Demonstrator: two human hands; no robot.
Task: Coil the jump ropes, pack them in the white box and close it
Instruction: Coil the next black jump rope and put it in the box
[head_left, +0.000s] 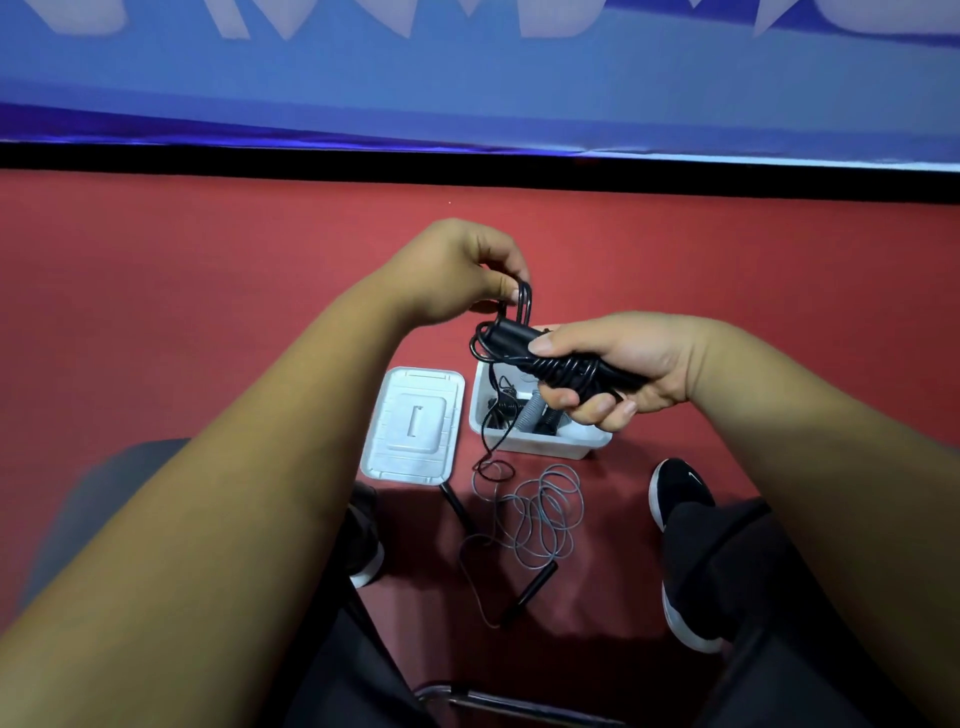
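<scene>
A black jump rope (550, 358) is held above the open white box (540, 441): its handles and the turns already wound around them are clamped in the closed right hand (613, 364), while a few loops of cord are pinched between thumb and fingertips of the left hand (457, 270), just up and to the left of the right hand. The step in hand is judged to be the winding of the last cord around the handles. It would be done best if the loops were kept taut and laid side by side, the handles gripped firmly, and the trailing tail drawn up before the bundle is lowered into the box directly beneath the right hand. A thin black strand hangs from the bundle towards the floor; where it ends cannot be made out. A second, grey jump rope (540, 509) lies uncoiled on the red floor (208, 312) below the hands, and the lid (413, 426) rests beside the box. The box's contents are partly hidden by the right hand; a grey ribbed handle and dark coils are only dimly seen.
</scene>
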